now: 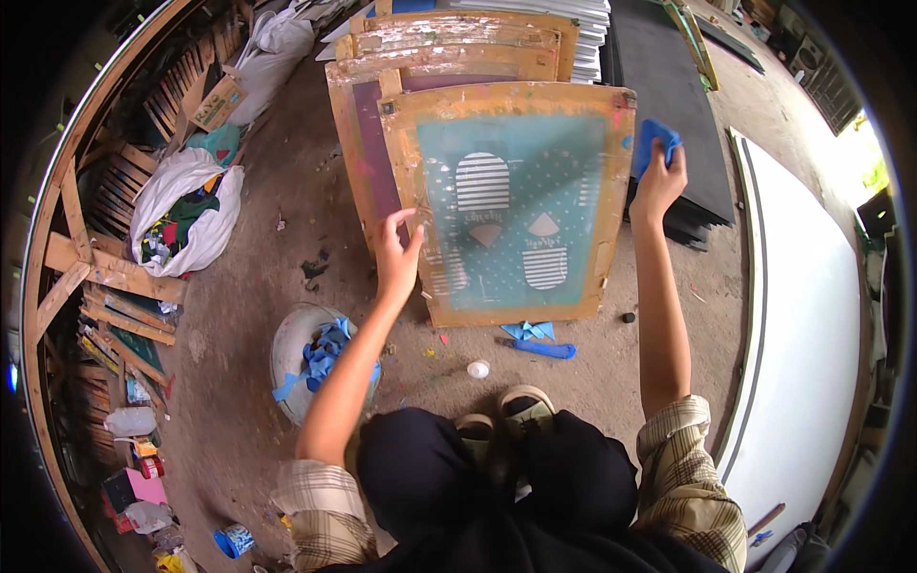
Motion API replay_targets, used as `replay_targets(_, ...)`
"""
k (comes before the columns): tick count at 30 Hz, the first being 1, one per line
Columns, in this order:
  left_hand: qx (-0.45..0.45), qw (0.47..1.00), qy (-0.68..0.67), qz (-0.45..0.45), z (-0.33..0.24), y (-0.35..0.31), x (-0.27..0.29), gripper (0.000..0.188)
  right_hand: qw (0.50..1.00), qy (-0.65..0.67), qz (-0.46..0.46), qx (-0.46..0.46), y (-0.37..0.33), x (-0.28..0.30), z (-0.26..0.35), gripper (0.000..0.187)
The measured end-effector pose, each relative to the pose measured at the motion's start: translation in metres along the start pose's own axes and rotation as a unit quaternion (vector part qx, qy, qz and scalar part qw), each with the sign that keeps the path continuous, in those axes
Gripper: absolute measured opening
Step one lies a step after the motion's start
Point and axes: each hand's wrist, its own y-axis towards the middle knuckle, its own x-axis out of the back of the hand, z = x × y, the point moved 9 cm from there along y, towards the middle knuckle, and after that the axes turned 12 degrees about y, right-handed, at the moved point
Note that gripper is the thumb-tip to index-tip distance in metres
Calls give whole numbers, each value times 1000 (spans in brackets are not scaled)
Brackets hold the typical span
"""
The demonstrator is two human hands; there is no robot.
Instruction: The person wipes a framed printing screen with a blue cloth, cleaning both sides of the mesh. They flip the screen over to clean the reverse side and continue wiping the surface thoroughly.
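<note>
2 hands (396, 256) (659, 186) beside framed screen (511, 215) — blue cloth (652, 135), perhaps, in right

- Black legwear (420, 468), plain and unpatterned.
- Left of the black legwear, a cream sleeve (325, 516) crossed by dark plaid lines.
- Right of the black legwear, a matching plaid sleeve (688, 477), bunched near the elbow.
- Just beyond the black legwear, beige-and-olive footwear (537, 416).

The floor (229, 382) (stained) bears a framed screen (516, 215), a bucket (287, 360), blue scraps (528, 331).
</note>
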Motion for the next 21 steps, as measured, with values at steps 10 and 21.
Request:
replay_targets(10,122,972,-189,66,62,-40,-90,75,915,-282,52,284,-68,-119,-7,54)
replay_targets(21,140,876,-460,37,61,-30,-79,66,722,-309,471,402,-214,-222,-14,63)
